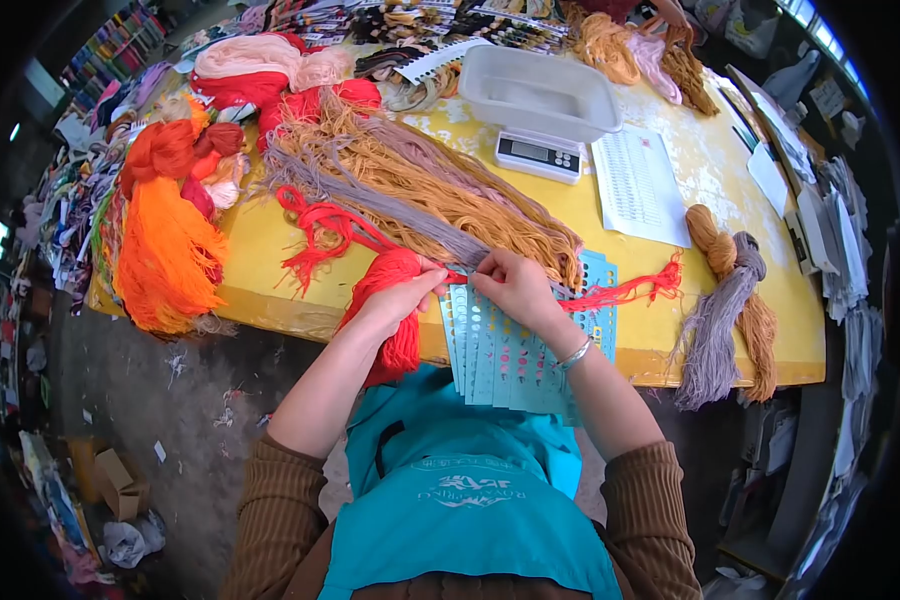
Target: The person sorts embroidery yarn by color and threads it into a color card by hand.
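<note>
While left hand (408,296) grips red thread (397,348), tub (542,127) — translucent — atop scale (538,157)

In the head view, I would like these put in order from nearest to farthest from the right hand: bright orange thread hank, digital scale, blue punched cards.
From the right hand:
1. Blue punched cards: right by the hand, toward the apron.
2. Digital scale: forward, beyond the hand.
3. Bright orange thread hank: far to the left.
</note>
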A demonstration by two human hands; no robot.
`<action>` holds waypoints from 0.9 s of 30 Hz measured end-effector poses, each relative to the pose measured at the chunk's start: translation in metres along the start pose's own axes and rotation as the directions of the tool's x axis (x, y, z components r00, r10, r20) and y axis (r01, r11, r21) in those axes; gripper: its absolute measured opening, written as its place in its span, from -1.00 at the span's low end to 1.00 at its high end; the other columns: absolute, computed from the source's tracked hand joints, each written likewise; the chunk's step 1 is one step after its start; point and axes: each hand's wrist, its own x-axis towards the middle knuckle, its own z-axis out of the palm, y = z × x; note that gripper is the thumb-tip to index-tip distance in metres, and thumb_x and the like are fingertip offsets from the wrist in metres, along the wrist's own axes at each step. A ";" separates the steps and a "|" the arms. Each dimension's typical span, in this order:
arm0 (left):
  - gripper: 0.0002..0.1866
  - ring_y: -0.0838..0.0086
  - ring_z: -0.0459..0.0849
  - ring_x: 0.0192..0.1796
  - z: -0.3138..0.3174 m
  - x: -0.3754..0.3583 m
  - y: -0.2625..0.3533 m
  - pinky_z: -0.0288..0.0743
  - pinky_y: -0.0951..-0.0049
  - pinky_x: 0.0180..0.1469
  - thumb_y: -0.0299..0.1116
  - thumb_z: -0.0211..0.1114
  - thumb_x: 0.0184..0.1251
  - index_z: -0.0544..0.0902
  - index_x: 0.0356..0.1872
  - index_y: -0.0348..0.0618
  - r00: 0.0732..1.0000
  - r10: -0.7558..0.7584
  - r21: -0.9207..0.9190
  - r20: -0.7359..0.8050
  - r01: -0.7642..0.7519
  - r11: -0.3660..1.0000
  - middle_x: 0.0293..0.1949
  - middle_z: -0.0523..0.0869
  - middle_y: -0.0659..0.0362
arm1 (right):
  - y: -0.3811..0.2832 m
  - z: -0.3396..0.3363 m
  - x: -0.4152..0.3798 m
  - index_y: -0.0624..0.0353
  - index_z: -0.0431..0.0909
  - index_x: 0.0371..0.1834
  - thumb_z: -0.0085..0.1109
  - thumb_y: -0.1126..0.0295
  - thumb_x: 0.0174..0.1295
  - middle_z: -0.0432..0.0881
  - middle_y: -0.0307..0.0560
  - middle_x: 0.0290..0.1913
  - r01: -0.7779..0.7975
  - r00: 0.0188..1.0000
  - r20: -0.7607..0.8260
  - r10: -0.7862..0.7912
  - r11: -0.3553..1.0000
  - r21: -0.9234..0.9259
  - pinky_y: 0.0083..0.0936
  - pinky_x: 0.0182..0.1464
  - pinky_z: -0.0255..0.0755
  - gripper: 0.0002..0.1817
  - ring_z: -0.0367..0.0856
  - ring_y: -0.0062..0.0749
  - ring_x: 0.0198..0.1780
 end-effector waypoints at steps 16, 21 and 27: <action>-0.80 0.53 0.60 -0.21 0.030 0.031 -0.008 0.46 0.44 -0.11 -0.27 0.16 0.42 0.62 -0.14 -0.16 0.952 0.232 0.449 0.200 -0.300 0.842 -0.31 0.67 0.20 | 0.014 0.000 0.010 0.27 0.51 -0.12 0.19 0.14 0.35 0.57 -0.26 -0.54 -0.085 0.994 0.102 0.051 0.929 0.361 -0.66 -0.48 0.27 -0.64 0.43 -0.69 -0.50; -0.86 0.57 0.58 -0.42 0.024 0.033 -0.009 0.45 0.51 -0.36 -0.28 0.18 0.41 0.62 -0.20 -0.08 0.896 0.384 0.632 0.221 -0.432 0.643 -0.47 0.61 0.28 | 0.006 -0.003 0.009 0.26 0.49 -0.10 0.20 0.09 0.33 0.53 -0.28 -0.60 -0.122 0.987 0.140 0.084 0.948 0.293 -0.65 -0.52 0.25 -0.60 0.42 -0.69 -0.58; -0.81 0.75 0.09 -0.76 -0.071 -0.013 0.012 -0.07 0.67 -0.74 -0.30 0.08 0.49 0.51 -0.37 -0.08 0.968 0.201 -0.861 0.151 0.029 0.507 -0.74 0.17 0.47 | -0.010 -0.009 0.004 0.17 0.53 -0.10 0.17 0.00 0.30 0.66 -0.12 -0.51 -0.166 0.980 0.125 0.154 0.981 0.096 -0.45 -0.41 0.46 -0.58 0.62 -0.44 -0.52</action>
